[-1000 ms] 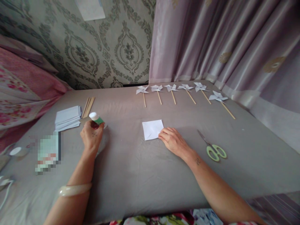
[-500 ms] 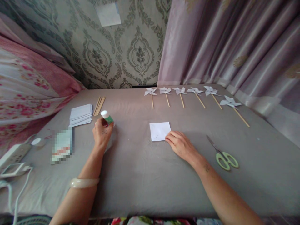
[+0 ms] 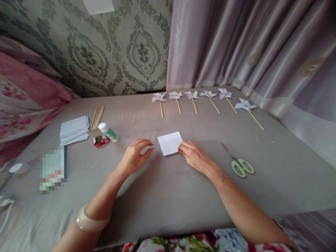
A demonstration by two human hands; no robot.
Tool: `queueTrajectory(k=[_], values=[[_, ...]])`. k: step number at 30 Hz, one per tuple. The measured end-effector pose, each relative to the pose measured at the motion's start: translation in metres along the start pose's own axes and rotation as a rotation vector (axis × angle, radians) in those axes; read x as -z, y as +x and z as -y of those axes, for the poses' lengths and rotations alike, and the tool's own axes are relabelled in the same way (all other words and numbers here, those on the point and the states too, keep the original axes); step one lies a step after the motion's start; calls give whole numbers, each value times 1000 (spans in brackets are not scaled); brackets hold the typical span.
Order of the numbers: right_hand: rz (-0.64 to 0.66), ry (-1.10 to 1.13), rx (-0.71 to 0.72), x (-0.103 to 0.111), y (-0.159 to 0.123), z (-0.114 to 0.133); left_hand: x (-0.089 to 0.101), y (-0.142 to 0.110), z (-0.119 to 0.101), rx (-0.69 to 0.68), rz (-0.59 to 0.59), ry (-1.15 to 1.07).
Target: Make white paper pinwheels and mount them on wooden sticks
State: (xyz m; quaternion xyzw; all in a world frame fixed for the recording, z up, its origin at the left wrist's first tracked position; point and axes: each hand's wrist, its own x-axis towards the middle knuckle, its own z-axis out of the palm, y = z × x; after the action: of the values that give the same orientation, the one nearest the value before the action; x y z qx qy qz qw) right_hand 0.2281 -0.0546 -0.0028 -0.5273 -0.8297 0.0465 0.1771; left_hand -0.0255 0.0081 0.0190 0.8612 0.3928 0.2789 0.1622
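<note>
A white square of paper point(image 3: 170, 143) lies on the grey cloth in front of me. My right hand point(image 3: 195, 155) pinches its lower right corner between thumb and fingers. To the left of the paper, my left hand point(image 3: 137, 155) hovers with thumb and fingers apart and nothing between them. A white and green glue stick point(image 3: 109, 132) stands further left, beyond that hand, beside a small red box point(image 3: 100, 140) whose contents are too small to make out.
Several white paper pinwheels on sticks point(image 3: 193, 95) line the back. Green-handled scissors point(image 3: 242, 167) lie right of my right hand. At left are stacked white papers point(image 3: 75, 129), wooden sticks point(image 3: 97, 117), a blurred pale packet point(image 3: 53, 168) and a white cable point(image 3: 7, 213).
My left hand has let go of the glue stick, which now stands by the red box, and has moved right toward the paper. The view has shifted right; my right hand keeps the paper's corner.
</note>
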Motion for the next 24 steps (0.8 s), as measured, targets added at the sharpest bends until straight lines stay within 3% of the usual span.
queueTrajectory(k=[3,6,15,24], values=[[11,21,-10,3,-1,0,-26,8,-20,-172,159,-44],[24,30,-32,5,-2,1,-43,10,-30,-174,212,46],[-7,-11,-118,4,-3,10,-57,3,-36,-24,116,37],[-59,220,-238,-1,3,20,-60,6,-37,4,79,0]])
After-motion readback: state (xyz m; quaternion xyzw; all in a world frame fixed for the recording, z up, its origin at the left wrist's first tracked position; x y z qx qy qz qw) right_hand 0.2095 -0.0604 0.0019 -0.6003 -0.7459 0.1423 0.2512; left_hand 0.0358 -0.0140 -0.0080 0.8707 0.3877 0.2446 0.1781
